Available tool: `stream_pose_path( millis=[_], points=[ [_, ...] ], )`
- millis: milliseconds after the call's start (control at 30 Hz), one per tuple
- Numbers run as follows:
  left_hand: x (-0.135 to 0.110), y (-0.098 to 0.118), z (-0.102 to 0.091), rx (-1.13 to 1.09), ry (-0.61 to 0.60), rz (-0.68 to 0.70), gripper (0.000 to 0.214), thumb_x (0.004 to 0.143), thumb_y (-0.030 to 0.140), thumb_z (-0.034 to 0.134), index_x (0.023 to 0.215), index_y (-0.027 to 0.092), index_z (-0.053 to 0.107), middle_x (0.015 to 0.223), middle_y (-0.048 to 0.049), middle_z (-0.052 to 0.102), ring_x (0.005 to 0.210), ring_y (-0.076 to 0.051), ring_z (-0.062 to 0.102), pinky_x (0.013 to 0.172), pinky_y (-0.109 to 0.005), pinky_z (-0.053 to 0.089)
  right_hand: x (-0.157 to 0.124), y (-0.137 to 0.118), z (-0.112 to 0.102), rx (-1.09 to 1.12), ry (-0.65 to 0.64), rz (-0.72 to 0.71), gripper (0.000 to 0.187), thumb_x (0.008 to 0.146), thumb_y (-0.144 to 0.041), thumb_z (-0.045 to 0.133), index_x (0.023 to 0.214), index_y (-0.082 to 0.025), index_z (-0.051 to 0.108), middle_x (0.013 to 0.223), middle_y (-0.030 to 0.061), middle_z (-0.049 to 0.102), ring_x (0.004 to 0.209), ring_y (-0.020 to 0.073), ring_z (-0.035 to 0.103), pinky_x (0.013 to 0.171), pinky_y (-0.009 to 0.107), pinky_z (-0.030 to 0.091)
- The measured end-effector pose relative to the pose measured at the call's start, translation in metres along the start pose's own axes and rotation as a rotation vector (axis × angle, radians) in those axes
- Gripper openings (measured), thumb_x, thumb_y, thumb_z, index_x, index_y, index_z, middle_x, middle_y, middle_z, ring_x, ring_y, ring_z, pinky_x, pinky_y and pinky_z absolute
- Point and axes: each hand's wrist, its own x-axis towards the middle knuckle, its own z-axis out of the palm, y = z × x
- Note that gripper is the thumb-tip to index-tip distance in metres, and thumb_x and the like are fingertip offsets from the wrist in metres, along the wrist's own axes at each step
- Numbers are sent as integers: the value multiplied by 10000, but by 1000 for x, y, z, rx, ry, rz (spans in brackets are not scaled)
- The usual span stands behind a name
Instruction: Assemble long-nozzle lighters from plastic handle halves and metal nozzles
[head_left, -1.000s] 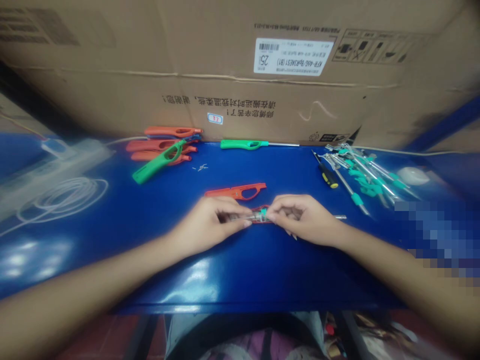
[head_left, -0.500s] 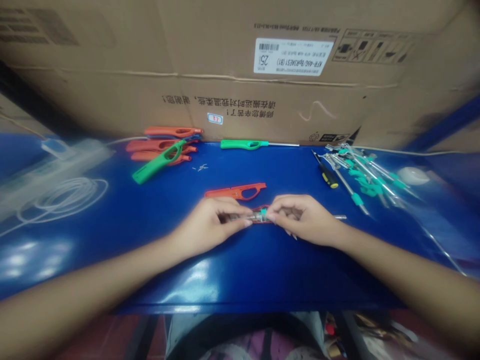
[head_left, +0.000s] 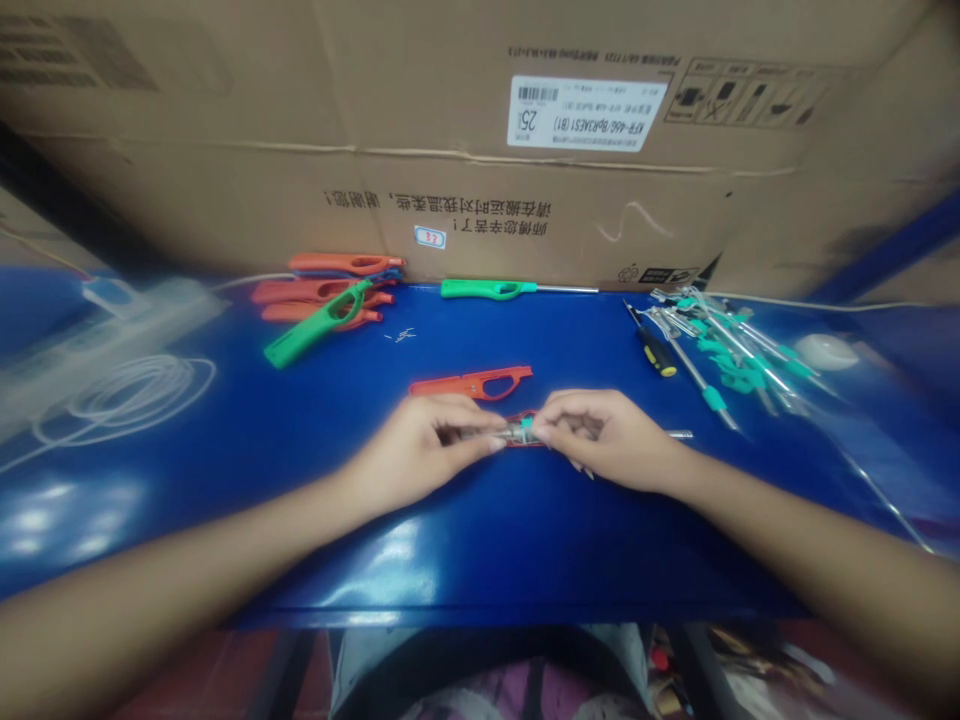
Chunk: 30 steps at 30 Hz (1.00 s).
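Both hands meet over an opened lighter with a red-orange half shell (head_left: 529, 413), a teal part (head_left: 526, 425) and metal inner parts showing between the fingers. My left hand (head_left: 427, 440) is closed, its thumb and fingers pinching the lighter from the left. My right hand (head_left: 600, 435) is closed too, its fingertips at the teal part. Both palms cover much of the lighter. A metal tube end (head_left: 681, 434) sticks out beyond my right wrist. Just behind my hands lies a loose orange half shell (head_left: 469, 385) with an oval opening.
Orange and green lighter handles (head_left: 322, 322) are piled back left, near small screws (head_left: 403, 335). A green lighter (head_left: 487, 289) lies by the cardboard box (head_left: 420, 100). A screwdriver (head_left: 656, 350) and several metal tubes with teal parts (head_left: 731, 345) lie right. A coiled white cable (head_left: 135, 395) lies left.
Both hands stay in place on the opened lighter. The right fingertips shift very slightly at the teal part; nothing else visibly moves.
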Motion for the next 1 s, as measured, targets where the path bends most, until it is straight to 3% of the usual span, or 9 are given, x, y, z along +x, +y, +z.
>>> stream_pose_path(
  millis=[567, 800, 1000],
  points=[
    [0, -1, 1, 4, -19, -5, 238, 878, 255, 712, 1097, 200, 786, 998, -60, 773, 858, -187, 693, 790, -292, 529, 1, 0, 0, -30, 4, -16, 233, 894, -369, 651, 855, -141, 679, 685, -13, 562, 476, 59, 505, 435, 190, 395],
    [0, -2, 0, 20, -14, -4, 244, 874, 262, 715, 1098, 196, 784, 1020, -59, 776, 860, -189, 700, 789, -296, 538, 1, 1, 0, 24, -1, 14, 254, 883, -394, 665, 877, -140, 675, 614, -22, 577, 451, 82, 541, 436, 204, 452],
    [1, -1, -3, 41, -16, -22, 236, 870, 291, 725, 1077, 196, 790, 997, -57, 783, 845, -198, 703, 802, -315, 547, -1, 0, -1, 9, -23, -31, 305, 898, -411, 656, 768, -135, 659, 589, -10, 590, 455, 85, 558, 453, 206, 481]
  ],
)
